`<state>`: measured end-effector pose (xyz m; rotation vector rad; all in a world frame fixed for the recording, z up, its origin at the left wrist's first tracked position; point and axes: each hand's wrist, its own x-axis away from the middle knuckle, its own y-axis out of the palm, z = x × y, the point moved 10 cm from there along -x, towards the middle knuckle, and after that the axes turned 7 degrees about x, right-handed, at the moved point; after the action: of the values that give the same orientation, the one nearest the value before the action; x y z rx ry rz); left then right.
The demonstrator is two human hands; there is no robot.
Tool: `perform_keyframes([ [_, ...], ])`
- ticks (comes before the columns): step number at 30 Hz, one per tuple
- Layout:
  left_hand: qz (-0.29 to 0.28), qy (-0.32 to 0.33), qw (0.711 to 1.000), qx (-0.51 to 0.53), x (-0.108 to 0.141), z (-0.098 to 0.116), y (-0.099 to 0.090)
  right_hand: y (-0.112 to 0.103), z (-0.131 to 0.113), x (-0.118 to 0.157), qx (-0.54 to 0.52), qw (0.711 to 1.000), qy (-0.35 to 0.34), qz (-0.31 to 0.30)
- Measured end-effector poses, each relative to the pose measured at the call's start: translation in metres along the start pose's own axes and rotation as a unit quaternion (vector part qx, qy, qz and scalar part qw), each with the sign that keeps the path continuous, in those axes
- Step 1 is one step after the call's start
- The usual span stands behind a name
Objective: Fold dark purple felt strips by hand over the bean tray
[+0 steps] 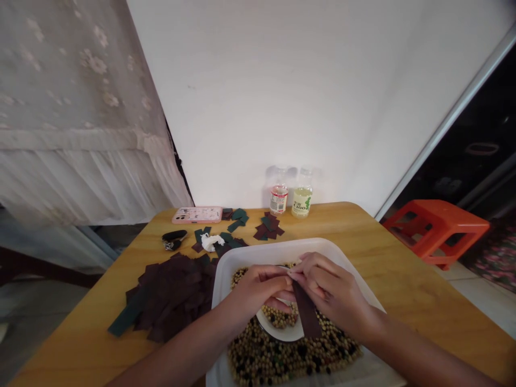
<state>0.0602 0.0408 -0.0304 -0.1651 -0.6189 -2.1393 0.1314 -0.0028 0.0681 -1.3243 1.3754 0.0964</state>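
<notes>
My left hand (266, 287) and my right hand (328, 285) meet above a white tray (237, 255). A dark brown flat strip (307, 314) hangs from between them, with its upper end pinched in the fingertips of both hands. Whether it is cloth or another sheet material I cannot tell. Below the hands, a white bowl (282, 336) with small beads inside rests in the tray. Many tan and dark beads (290, 360) lie around the bowl. My fingers cover part of the bowl and the strip's top edge.
Left of the tray lies a heap of brown and green strips (177, 295). Behind it are a crumpled white tissue (212, 242), a black key fob (174, 236) and a pink-cased phone (197, 215). Two bottles (279, 198) stand by the wall. An orange stool (439, 226) is at the right.
</notes>
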Motion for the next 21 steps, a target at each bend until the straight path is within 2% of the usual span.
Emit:
perform_keyframes([
  [6, 0.029, 0.024, 0.999, 0.016, -0.0012, 0.0041, -0.0068, -0.0023, 0.0041, -0.0006, 0.008, 1.0, 0.023, 0.004],
  [11, 0.006, 0.016, 1.0, 0.021, -0.0023, 0.0027, -0.0015, 0.0012, 0.0006, 0.0005, -0.018, 1.0, 0.007, -0.005],
  [17, 0.029, 0.019, 0.998, 0.049, 0.0003, 0.0044, -0.0041, -0.0018, 0.0053, -0.0004, 0.009, 1.0, 0.016, -0.002],
  [21, 0.014, 0.019, 0.998, 0.057, -0.0004, 0.0035, -0.0039, -0.0005, 0.0034, -0.0006, 0.004, 1.0, 0.005, -0.007],
])
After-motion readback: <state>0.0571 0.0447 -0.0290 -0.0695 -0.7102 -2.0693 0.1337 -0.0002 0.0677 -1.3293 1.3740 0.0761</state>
